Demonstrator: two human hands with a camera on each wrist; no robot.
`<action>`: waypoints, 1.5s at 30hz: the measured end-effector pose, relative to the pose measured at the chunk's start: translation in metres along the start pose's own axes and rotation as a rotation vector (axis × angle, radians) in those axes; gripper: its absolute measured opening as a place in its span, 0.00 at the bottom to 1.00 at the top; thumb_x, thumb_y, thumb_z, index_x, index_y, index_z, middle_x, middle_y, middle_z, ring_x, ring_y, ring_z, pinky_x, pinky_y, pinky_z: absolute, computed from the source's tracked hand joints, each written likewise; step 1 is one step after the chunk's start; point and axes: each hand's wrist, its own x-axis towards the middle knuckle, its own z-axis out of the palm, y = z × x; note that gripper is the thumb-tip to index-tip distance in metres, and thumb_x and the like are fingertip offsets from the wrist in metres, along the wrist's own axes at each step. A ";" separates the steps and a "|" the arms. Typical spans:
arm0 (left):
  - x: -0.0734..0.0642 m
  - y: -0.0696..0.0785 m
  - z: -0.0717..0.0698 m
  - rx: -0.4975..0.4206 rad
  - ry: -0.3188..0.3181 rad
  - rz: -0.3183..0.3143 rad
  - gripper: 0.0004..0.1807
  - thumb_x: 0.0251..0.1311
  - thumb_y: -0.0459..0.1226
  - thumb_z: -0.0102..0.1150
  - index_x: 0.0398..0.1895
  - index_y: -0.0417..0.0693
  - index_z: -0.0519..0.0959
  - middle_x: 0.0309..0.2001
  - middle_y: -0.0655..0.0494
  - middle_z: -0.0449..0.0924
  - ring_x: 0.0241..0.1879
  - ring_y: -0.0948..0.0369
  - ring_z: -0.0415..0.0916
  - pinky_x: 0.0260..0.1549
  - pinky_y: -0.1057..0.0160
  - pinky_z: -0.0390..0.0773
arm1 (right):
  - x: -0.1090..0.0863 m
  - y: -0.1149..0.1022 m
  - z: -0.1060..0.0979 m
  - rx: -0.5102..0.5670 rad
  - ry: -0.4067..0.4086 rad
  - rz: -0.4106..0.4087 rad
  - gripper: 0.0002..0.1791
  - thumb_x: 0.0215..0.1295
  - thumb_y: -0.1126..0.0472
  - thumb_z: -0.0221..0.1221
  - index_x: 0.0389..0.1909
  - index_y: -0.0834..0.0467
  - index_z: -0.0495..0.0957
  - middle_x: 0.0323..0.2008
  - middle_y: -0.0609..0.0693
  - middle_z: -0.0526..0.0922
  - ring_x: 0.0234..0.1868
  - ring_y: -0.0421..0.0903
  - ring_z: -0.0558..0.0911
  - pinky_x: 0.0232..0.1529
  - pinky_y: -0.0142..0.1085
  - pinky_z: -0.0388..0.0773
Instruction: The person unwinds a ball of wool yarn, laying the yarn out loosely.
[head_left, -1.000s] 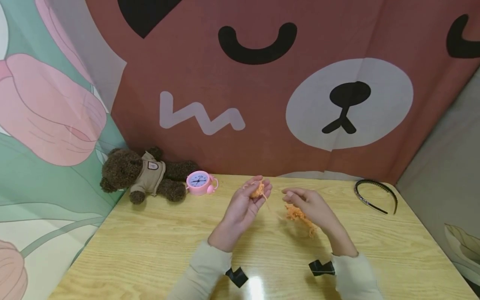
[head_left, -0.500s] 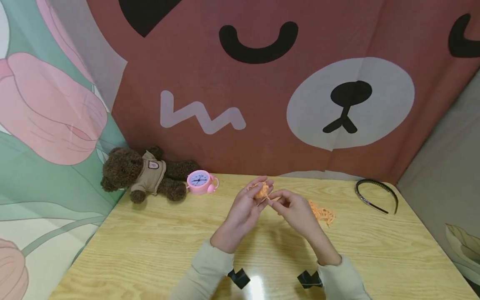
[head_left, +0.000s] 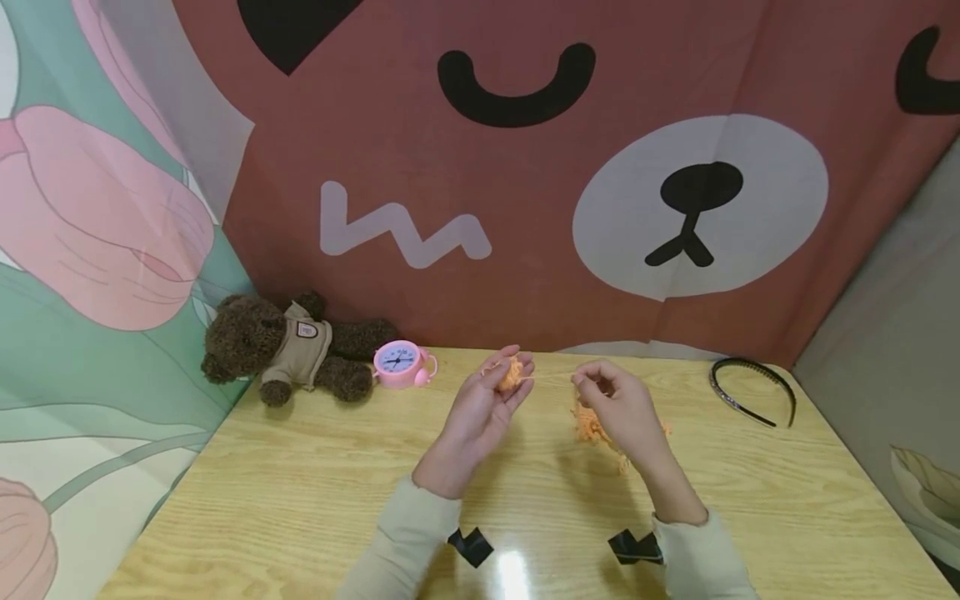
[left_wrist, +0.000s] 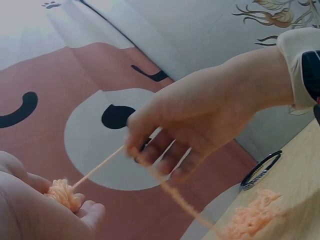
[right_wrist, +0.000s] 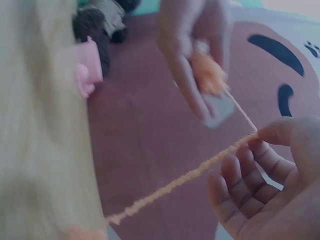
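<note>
Above the wooden surface (head_left: 315,500), the left hand (head_left: 474,417) holds a yarn ball (head_left: 512,375); its thread (left_wrist: 98,167) goes straight across to the pinching right hand (head_left: 618,412), nearer the orange heap (left_wrist: 252,216).

Wooden desk (head_left: 315,483): far-left corner, brown plush bear (head_left: 307,354), round pink clock (head_left: 397,364); far-right corner, black headband (head_left: 716,394); between, crinkled orange yarn (left_wrist: 252,216).

A small fabric-walled tabletop corner; whether it belongs to a home or a studio cannot be told. A brown cartoon-bear hanging (head_left: 525,175) closes the back and a tulip-print cloth (head_left: 97,225) the left side, around a wood-grain counter (head_left: 285,492) bearing a teddy bear (head_left: 247,337), pink twin-bell alarm clock (head_left: 399,360) and headband (head_left: 724,402).
</note>
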 end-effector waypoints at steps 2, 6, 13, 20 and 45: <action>0.001 0.004 -0.003 -0.013 0.009 0.004 0.21 0.81 0.37 0.40 0.72 0.43 0.63 0.67 0.48 0.71 0.65 0.57 0.70 0.67 0.65 0.74 | 0.001 0.001 -0.010 0.034 0.027 0.021 0.15 0.77 0.48 0.55 0.47 0.55 0.81 0.38 0.57 0.82 0.37 0.48 0.81 0.26 0.35 0.76; 0.002 0.011 -0.006 -0.041 0.031 0.028 0.23 0.81 0.36 0.40 0.75 0.42 0.60 0.65 0.50 0.72 0.64 0.58 0.72 0.73 0.59 0.68 | 0.003 0.005 -0.031 0.086 0.082 0.038 0.18 0.77 0.46 0.54 0.48 0.57 0.80 0.39 0.51 0.82 0.38 0.43 0.83 0.31 0.32 0.79; 0.001 0.017 -0.010 -0.081 0.052 0.061 0.21 0.80 0.36 0.42 0.71 0.42 0.63 0.63 0.48 0.73 0.59 0.58 0.77 0.71 0.58 0.71 | 0.007 0.022 -0.067 0.333 0.208 0.043 0.13 0.75 0.50 0.57 0.44 0.57 0.79 0.35 0.44 0.80 0.35 0.40 0.82 0.38 0.26 0.84; 0.002 0.021 -0.014 -0.124 0.082 0.074 0.13 0.79 0.35 0.43 0.61 0.44 0.68 0.58 0.48 0.76 0.56 0.58 0.80 0.64 0.62 0.79 | 0.005 0.035 -0.100 0.623 0.402 0.112 0.11 0.74 0.54 0.59 0.41 0.59 0.79 0.32 0.47 0.82 0.29 0.40 0.82 0.32 0.27 0.85; 0.004 0.032 -0.027 -0.200 0.053 0.103 0.09 0.78 0.34 0.45 0.57 0.45 0.68 0.55 0.47 0.76 0.57 0.55 0.80 0.60 0.65 0.81 | -0.005 0.069 -0.150 0.842 0.599 0.268 0.06 0.71 0.59 0.62 0.37 0.57 0.82 0.29 0.45 0.84 0.26 0.40 0.84 0.26 0.28 0.85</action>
